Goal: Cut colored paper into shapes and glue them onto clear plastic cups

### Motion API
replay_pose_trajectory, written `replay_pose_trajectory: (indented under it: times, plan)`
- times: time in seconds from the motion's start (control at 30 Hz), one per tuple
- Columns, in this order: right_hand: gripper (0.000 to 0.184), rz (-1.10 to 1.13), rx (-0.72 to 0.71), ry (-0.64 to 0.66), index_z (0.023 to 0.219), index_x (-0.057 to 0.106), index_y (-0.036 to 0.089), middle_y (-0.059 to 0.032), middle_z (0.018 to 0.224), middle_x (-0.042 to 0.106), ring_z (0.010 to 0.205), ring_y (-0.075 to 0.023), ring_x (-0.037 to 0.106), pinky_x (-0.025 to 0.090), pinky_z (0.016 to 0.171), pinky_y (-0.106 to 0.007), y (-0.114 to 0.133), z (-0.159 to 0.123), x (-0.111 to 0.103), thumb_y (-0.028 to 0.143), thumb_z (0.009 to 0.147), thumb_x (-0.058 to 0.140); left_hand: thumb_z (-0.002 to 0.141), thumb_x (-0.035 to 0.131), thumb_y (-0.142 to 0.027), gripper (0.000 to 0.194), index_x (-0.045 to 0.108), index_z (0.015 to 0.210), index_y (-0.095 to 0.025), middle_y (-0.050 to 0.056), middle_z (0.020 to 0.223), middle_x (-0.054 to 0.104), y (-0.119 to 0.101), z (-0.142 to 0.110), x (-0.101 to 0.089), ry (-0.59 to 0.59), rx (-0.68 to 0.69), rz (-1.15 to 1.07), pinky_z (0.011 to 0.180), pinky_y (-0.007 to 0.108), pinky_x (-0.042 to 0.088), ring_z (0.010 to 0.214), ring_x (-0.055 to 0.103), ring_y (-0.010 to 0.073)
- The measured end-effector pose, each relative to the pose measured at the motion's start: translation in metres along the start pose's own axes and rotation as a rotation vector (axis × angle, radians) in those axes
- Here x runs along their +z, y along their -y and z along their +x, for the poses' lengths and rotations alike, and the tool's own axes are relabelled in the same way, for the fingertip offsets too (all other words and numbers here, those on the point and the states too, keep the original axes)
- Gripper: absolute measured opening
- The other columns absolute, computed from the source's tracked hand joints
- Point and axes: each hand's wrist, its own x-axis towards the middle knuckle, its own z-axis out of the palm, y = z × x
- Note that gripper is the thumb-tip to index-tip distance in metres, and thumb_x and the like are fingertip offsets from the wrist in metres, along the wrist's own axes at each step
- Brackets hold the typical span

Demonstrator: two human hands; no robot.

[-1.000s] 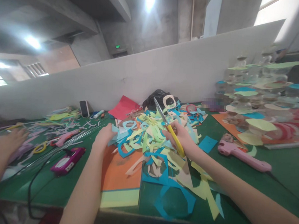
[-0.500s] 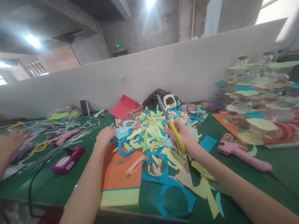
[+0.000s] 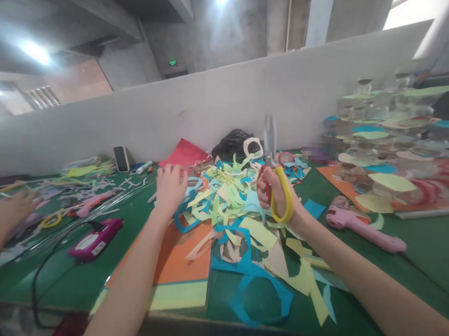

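My right hand [image 3: 276, 193] is closed round the yellow-and-red handles of a pair of scissors [image 3: 271, 140], whose blades point straight up above a heap of paper scraps [image 3: 230, 198] in yellow, green and blue. My left hand [image 3: 170, 187] hovers over the left edge of that heap, back facing me, fingers loosely extended with nothing visibly in them. Under the scraps lie an orange sheet [image 3: 182, 256] and a pale yellow sheet [image 3: 178, 295].
A pink glue gun [image 3: 360, 226] lies right of the heap. A magenta device [image 3: 93, 239] with a black cable sits at left. Another person's hand [image 3: 7, 214] works far left. Paper-covered glass jars [image 3: 392, 131] stand at right before a white partition [image 3: 212, 112]. Phone [image 3: 120, 158], black bag [image 3: 233, 142].
My right hand has swung the scissors from slanting over the heap to upright. My left hand has lifted and moved up toward the red sheet.
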Motion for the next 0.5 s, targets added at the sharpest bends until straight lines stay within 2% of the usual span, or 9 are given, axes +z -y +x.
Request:
replay_pose_trajectory:
  times: [0.07, 0.1, 0.2, 0.23, 0.3, 0.4, 0.5]
  plan:
    - [0.059, 0.088, -0.027, -0.014, 0.076, 0.038, 0.027, 0.0112, 0.055, 0.038, 0.037, -0.0062, 0.032, 0.023, 0.031, -0.019, 0.011, 0.001, 0.000, 0.073, 0.062, 0.071, 0.091, 0.042, -0.027, 0.023, 0.062, 0.086, -0.019, 0.011, 0.093, 0.065, -0.028, 0.003, -0.002, 0.079, 0.124, -0.221, 0.091, 0.041, 0.039, 0.093, 0.055, 0.0262]
    - [0.059, 0.105, -0.045, -0.037, 0.075, 0.038, 0.026, 0.0109, 0.056, 0.038, 0.038, -0.0062, 0.032, 0.023, 0.031, -0.019, 0.016, 0.002, -0.001, 0.073, 0.061, 0.072, 0.092, 0.041, -0.029, 0.024, 0.061, 0.081, -0.020, 0.008, 0.087, 0.065, -0.043, 0.002, -0.004, 0.173, 0.183, -0.337, 0.086, 0.037, 0.041, 0.087, 0.056, 0.0232]
    - [0.057, 0.096, -0.128, -0.106, 0.072, 0.038, 0.026, 0.0104, 0.056, 0.039, 0.040, -0.0062, 0.032, 0.023, 0.033, -0.019, 0.024, 0.004, -0.007, 0.069, 0.062, 0.074, 0.091, 0.044, -0.038, 0.027, 0.060, 0.077, -0.021, 0.004, 0.087, 0.068, -0.089, -0.004, -0.008, 0.474, 0.308, -0.539, 0.072, 0.030, 0.041, 0.081, 0.059, 0.0205]
    - [0.056, 0.093, -0.153, -0.132, 0.072, 0.038, 0.026, 0.0103, 0.057, 0.038, 0.040, -0.0061, 0.033, 0.023, 0.033, -0.019, 0.024, 0.005, -0.009, 0.067, 0.063, 0.075, 0.089, 0.047, -0.043, 0.028, 0.061, 0.078, -0.022, 0.004, 0.085, 0.068, -0.101, -0.006, -0.009, 0.540, 0.301, -0.546, 0.070, 0.030, 0.040, 0.079, 0.060, 0.0209]
    - [0.055, 0.086, -0.174, -0.175, 0.071, 0.038, 0.025, 0.0103, 0.058, 0.037, 0.040, -0.0058, 0.032, 0.024, 0.033, -0.018, 0.021, 0.008, -0.014, 0.065, 0.064, 0.075, 0.084, 0.053, -0.054, 0.034, 0.063, 0.089, -0.022, 0.005, 0.079, 0.067, -0.120, -0.011, -0.006, 0.649, 0.202, -0.522, 0.063, 0.030, 0.037, 0.071, 0.060, 0.0222]
    - [0.052, 0.064, -0.148, -0.234, 0.074, 0.038, 0.026, 0.0111, 0.057, 0.035, 0.038, -0.0057, 0.028, 0.021, 0.031, -0.018, 0.014, 0.012, -0.018, 0.062, 0.066, 0.075, 0.074, 0.066, -0.053, 0.051, 0.058, 0.112, -0.020, 0.002, 0.071, 0.063, -0.135, -0.015, 0.007, 0.684, 0.101, -0.553, 0.058, 0.029, 0.034, 0.065, 0.058, 0.0225]
    - [0.052, 0.034, -0.133, -0.304, 0.081, 0.037, 0.028, 0.0122, 0.056, 0.035, 0.036, -0.0062, 0.027, 0.021, 0.029, -0.019, 0.008, 0.016, -0.020, 0.060, 0.067, 0.076, 0.071, 0.070, -0.034, 0.052, 0.053, 0.118, -0.020, -0.002, 0.069, 0.060, -0.139, -0.018, 0.024, 0.664, 0.082, -0.718, 0.057, 0.027, 0.036, 0.063, 0.056, 0.0187]
